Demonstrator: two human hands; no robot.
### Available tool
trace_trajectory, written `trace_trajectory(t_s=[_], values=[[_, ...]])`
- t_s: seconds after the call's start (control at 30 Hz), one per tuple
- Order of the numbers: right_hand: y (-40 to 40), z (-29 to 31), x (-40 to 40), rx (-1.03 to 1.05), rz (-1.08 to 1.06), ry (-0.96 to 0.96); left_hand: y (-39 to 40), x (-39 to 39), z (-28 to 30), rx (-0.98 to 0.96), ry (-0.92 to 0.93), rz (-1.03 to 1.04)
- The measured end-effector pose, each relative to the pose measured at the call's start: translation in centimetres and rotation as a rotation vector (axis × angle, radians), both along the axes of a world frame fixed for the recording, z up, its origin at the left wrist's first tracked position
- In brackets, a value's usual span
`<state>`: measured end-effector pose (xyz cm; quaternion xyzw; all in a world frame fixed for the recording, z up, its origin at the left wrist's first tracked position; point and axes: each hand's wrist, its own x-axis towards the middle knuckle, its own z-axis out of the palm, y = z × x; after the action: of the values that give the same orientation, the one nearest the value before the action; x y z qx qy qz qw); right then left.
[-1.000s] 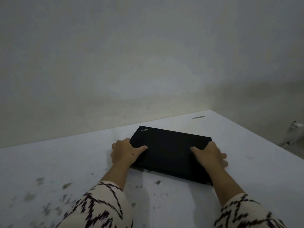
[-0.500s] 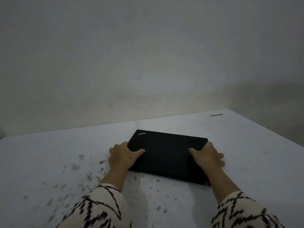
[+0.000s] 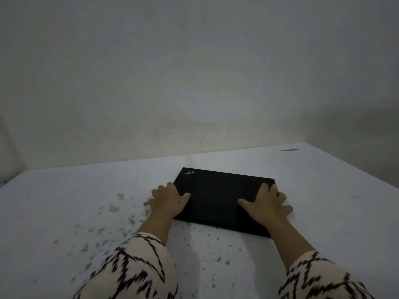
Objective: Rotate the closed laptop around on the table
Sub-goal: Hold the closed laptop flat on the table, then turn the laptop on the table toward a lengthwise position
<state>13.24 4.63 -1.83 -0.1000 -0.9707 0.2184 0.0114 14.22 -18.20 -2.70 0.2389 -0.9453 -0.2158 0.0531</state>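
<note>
A closed black laptop (image 3: 218, 195) lies flat on the white table (image 3: 323, 212), its logo at the far left corner and its long edges slanting slightly down to the right. My left hand (image 3: 167, 200) clasps its left edge, thumb on the lid and fingers curled over the side. My right hand (image 3: 267, 203) clasps the right edge, thumb stretched across the lid, fingers hanging over the side. Patterned sleeves cover both forearms.
The table carries grey chipped spots (image 3: 114, 208) to the left and in front of the laptop. A small dark strip (image 3: 290, 150) lies near the far right corner. A plain wall (image 3: 194, 83) rises right behind the table; the right table edge runs diagonally.
The view has swung left, so the laptop sits further right of the table's spotted patch. The laptop's tilt has lessened slightly. Both hands keep their hold on its sides.
</note>
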Motion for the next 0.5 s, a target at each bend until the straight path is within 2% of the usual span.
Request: trace_trajectory(t_s=[0.2, 0.3, 0.5], values=[[-2.6, -1.5, 3.4, 0.217, 0.407, 0.059, 0.5, 0.1, 0.4, 0.059, 0.009, 0.003], [-2.2, -1.8, 3.8, 0.256, 0.488, 0.098, 0.4, 0.4, 0.5, 0.12, 0.038, 0.022], [-1.0, -1.7, 3.4, 0.239, 0.58, 0.152, 0.5, 1.2, 0.5, 0.11, 0.021, 0.014]])
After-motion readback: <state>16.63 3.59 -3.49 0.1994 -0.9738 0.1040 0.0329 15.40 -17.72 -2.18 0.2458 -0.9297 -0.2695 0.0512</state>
